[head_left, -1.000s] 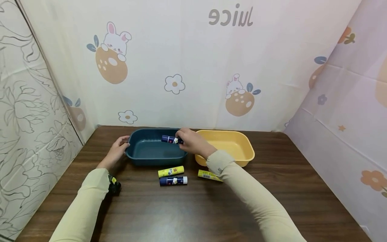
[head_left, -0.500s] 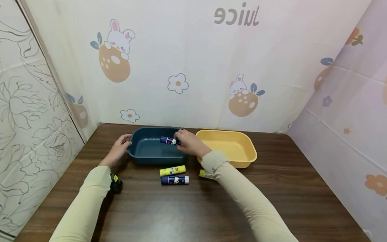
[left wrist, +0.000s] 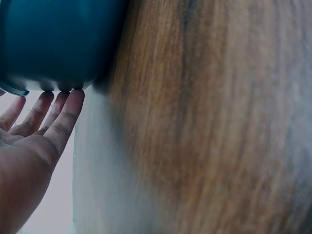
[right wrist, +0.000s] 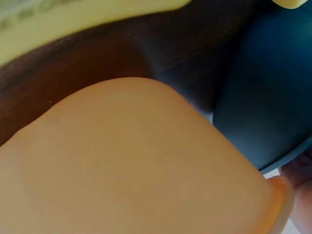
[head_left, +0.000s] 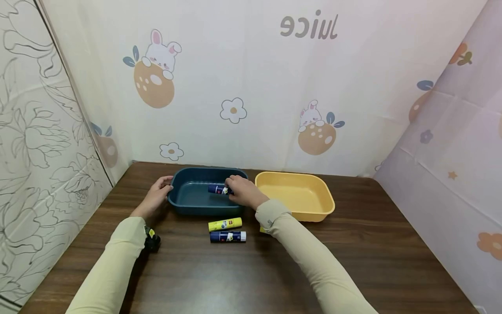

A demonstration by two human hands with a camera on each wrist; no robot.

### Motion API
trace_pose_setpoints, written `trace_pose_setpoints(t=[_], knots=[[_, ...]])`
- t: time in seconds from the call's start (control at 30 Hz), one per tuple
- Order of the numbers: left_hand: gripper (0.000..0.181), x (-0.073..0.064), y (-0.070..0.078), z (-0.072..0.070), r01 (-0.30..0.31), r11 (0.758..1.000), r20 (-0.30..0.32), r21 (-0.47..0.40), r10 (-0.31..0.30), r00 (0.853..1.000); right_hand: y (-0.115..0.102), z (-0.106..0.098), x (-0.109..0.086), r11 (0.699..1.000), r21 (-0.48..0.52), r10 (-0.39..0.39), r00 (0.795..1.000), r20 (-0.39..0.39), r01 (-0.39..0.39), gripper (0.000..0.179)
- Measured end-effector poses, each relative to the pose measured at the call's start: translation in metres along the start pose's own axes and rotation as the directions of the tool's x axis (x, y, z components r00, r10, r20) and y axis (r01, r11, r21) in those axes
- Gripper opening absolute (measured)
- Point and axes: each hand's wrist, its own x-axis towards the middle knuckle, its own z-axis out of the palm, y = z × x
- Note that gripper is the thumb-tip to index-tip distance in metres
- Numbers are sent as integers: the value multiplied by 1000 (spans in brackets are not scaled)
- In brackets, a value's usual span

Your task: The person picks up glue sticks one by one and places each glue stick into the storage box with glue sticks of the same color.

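Note:
My left hand [head_left: 157, 196] is at the left end of a dark teal bin [head_left: 204, 210]. In the left wrist view its nearly straight fingers [left wrist: 68, 114] rest their tips against the bin's outer wall. Over the bin's right half, my right hand [head_left: 244, 191] grips a dark blue glue stick [head_left: 216, 189] by its right end, which the fingers hide. The stick lies nearly level, low over the bin's inside. In front of the bin, a yellow glue stick [head_left: 225, 224] and another blue glue stick [head_left: 228, 237] with a white end lie side by side on the table.
A yellow bin [head_left: 296, 216] stands right of the teal one, large in the right wrist view. Another yellow glue stick [right wrist: 87, 19] lies in front of it, mostly behind my right sleeve in the head view. A patterned curtain [head_left: 235, 144] hangs behind the wooden table [head_left: 219, 279].
My right hand has moved slightly down with the blue glue stick, lower over the teal bin. My right sleeve now covers more of the yellow glue stick. The left hand keeps its place at the bin.

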Motion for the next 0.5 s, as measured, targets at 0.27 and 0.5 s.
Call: trace_pose_setpoints(t=[0.27,0.5], knots=[[50,0,1,0,9,1000,-3,5,-9,1000,0,3,6,995,-22,100,990,98,-98,27],[48,3,0,0,8,1000,-17,-7,-8,1000,3,7,12,993,-31,114,987,117,-111,25]])
